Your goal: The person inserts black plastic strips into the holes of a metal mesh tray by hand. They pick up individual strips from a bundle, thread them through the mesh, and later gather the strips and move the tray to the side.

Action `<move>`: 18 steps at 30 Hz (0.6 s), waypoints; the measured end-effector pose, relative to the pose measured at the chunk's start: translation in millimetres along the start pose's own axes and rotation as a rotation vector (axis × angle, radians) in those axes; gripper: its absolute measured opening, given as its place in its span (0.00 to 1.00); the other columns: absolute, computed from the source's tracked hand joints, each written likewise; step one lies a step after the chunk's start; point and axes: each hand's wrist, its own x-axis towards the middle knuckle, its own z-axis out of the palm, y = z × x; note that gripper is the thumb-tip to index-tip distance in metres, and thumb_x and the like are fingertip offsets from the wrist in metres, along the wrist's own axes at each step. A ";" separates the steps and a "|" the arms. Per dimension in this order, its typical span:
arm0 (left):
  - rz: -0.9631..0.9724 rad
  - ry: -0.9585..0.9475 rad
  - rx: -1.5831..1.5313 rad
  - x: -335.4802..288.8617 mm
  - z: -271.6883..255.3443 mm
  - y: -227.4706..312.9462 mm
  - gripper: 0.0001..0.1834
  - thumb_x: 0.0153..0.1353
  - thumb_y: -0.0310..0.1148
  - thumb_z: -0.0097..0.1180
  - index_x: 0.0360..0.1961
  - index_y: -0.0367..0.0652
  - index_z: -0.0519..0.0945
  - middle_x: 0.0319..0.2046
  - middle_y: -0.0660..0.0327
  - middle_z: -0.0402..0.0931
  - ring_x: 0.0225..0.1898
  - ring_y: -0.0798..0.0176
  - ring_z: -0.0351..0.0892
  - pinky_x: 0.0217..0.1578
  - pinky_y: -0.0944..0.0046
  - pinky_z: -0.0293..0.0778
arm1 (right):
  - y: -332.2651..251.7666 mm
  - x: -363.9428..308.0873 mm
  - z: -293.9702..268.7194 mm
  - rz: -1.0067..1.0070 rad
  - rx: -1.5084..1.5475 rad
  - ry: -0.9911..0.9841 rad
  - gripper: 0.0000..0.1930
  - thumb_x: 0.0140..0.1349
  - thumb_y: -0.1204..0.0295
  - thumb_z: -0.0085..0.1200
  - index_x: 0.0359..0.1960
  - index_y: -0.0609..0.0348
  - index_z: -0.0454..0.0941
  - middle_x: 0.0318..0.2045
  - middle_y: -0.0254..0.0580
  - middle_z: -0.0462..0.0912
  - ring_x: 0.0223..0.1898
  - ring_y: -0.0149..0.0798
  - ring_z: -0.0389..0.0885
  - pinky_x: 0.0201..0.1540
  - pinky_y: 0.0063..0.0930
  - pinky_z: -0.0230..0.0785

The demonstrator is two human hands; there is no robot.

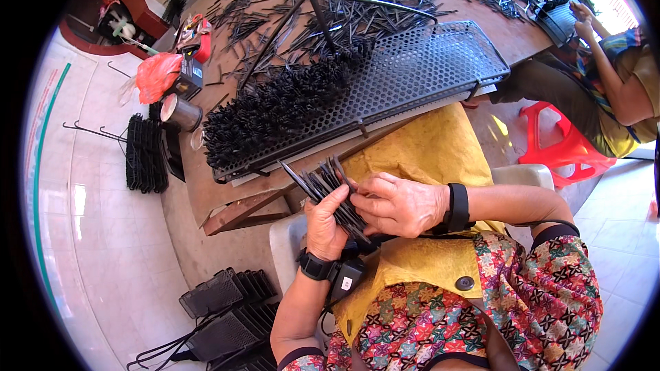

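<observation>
My left hand [326, 228] is closed round a bundle of thin black strips [323, 185], whose ends stick out past the thumb. Close beside it, my right hand [399, 205] has its fingers curled against the same bundle; whether it pinches a single strip is hidden. Just beyond both hands lies a long black perforated metal rack [426, 62] with a wire handle. Densely packed black strips [282, 106] stand over its left half, while bare holes show across the right half.
Loose black strips [357, 0] cover much of the brown table [227, 185]. A metal can [181, 113] and red plastic bag [159, 77] sit at its left edge. Black racks [227, 330] are stacked on the floor. At right, another person works near a red stool [550, 144].
</observation>
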 end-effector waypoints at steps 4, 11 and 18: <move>0.041 0.006 0.081 -3.6 5.5 2.9 0.10 0.53 0.21 0.56 0.39 0.37 0.75 0.29 0.58 0.77 0.24 0.65 0.77 0.23 0.68 0.75 | 2.7 -1.6 3.1 0.350 0.274 0.189 0.12 0.45 0.72 0.63 0.28 0.66 0.74 0.26 0.40 0.77 0.24 0.41 0.74 0.27 0.31 0.69; 0.102 -0.004 0.248 -6.5 8.2 -2.6 0.10 0.52 0.21 0.57 0.38 0.35 0.75 0.27 0.59 0.77 0.22 0.65 0.76 0.21 0.69 0.74 | 23.1 15.0 9.0 1.257 0.841 0.161 0.11 0.53 0.76 0.59 0.36 0.69 0.73 0.24 0.37 0.79 0.23 0.23 0.75 0.22 0.19 0.69; 0.114 0.096 0.040 -3.3 7.9 3.3 0.12 0.54 0.21 0.54 0.41 0.35 0.73 0.30 0.60 0.75 0.27 0.64 0.76 0.24 0.66 0.75 | 58.9 36.6 0.8 1.076 0.571 0.495 0.09 0.54 0.79 0.56 0.37 0.66 0.73 0.24 0.35 0.79 0.20 0.23 0.77 0.21 0.15 0.69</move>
